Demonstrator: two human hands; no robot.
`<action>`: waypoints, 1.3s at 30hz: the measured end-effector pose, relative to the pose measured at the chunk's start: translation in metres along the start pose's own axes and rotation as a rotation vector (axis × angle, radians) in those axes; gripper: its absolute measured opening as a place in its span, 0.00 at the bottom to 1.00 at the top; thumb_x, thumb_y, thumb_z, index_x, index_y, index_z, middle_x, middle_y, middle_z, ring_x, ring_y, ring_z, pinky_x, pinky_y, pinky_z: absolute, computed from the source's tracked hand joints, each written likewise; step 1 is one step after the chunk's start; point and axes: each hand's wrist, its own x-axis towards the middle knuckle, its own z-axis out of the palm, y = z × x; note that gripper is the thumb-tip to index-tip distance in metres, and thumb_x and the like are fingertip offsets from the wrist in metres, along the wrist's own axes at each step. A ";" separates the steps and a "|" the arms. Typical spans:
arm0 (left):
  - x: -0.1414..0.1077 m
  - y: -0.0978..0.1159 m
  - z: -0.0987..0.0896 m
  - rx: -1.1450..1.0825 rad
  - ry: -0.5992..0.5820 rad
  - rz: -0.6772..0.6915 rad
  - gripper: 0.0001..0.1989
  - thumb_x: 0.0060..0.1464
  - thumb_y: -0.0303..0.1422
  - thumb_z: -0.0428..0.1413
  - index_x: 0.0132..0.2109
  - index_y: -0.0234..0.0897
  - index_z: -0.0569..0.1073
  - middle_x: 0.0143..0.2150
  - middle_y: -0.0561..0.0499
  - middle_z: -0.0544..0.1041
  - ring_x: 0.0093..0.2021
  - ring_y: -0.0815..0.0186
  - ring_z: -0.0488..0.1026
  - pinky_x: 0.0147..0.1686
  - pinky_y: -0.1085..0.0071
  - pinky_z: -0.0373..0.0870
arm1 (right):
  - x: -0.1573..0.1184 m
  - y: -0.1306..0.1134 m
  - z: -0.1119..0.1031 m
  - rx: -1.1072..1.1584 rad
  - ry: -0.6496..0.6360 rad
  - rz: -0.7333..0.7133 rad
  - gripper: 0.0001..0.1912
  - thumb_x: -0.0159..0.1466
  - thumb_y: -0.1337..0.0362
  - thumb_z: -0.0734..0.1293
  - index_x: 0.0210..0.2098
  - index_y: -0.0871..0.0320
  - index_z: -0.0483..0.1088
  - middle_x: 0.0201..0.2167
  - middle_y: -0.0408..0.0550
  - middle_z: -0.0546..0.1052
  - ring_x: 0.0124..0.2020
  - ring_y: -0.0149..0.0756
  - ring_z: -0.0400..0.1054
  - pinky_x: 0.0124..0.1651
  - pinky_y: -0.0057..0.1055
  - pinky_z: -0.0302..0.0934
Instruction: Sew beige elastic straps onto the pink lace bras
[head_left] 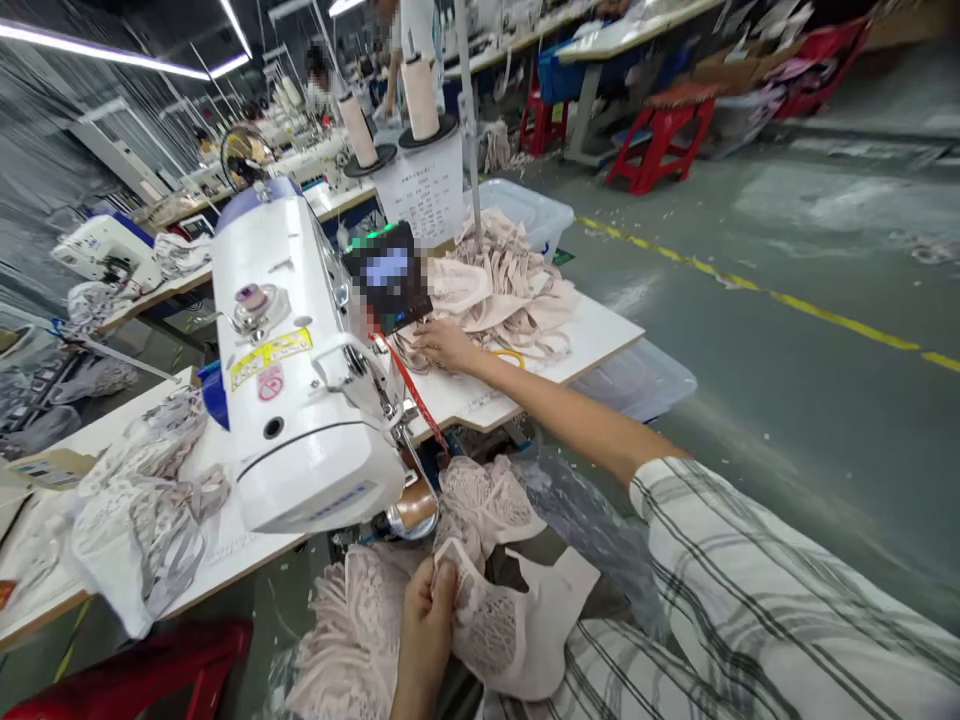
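Note:
My left hand (426, 610) is closed, thumb and fingers pinching the edge of a beige lace bra (491, 630) above my lap. The bra's smooth wing spreads to the right, and another lace cup (495, 500) lies just beyond it, under the machine arm's end. My right hand (448, 347) reaches forward to the table, fingers stretched onto the near left edge of a pile of beige bra pieces and straps (517, 290). Its fingertips are partly lost among the fabric. A white sewing machine (300, 400) stands left of both hands.
A small display (388, 278) and a red ribbon (412, 390) are close to my right hand. More beige bras (345, 630) hang left of my left hand. Pale garments (150, 500) lie on the left tabletop. Thread cones (420, 97), clear bins (637, 380) and a red stool (667, 135) stand beyond.

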 end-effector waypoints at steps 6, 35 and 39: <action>-0.010 0.026 -0.003 0.020 0.037 0.106 0.23 0.55 0.55 0.56 0.32 0.38 0.76 0.28 0.51 0.72 0.34 0.61 0.70 0.36 0.71 0.67 | -0.079 -0.045 -0.045 0.316 0.333 0.018 0.24 0.75 0.57 0.47 0.50 0.57 0.72 0.49 0.54 0.77 0.53 0.37 0.70 0.55 0.36 0.63; -0.024 0.039 0.002 0.250 0.092 0.180 0.19 0.62 0.44 0.53 0.30 0.35 0.76 0.26 0.53 0.71 0.28 0.69 0.64 0.28 0.74 0.60 | -0.248 -0.135 0.040 1.574 -0.095 0.841 0.21 0.49 0.50 0.79 0.33 0.59 0.76 0.19 0.35 0.64 0.20 0.22 0.55 0.24 0.21 0.53; -0.024 0.040 -0.003 0.325 0.099 0.206 0.19 0.64 0.43 0.52 0.30 0.36 0.75 0.22 0.55 0.67 0.24 0.70 0.61 0.25 0.74 0.57 | -0.244 -0.128 0.012 1.459 -0.399 0.651 0.19 0.51 0.49 0.78 0.32 0.57 0.79 0.34 0.45 0.77 0.34 0.31 0.70 0.39 0.30 0.66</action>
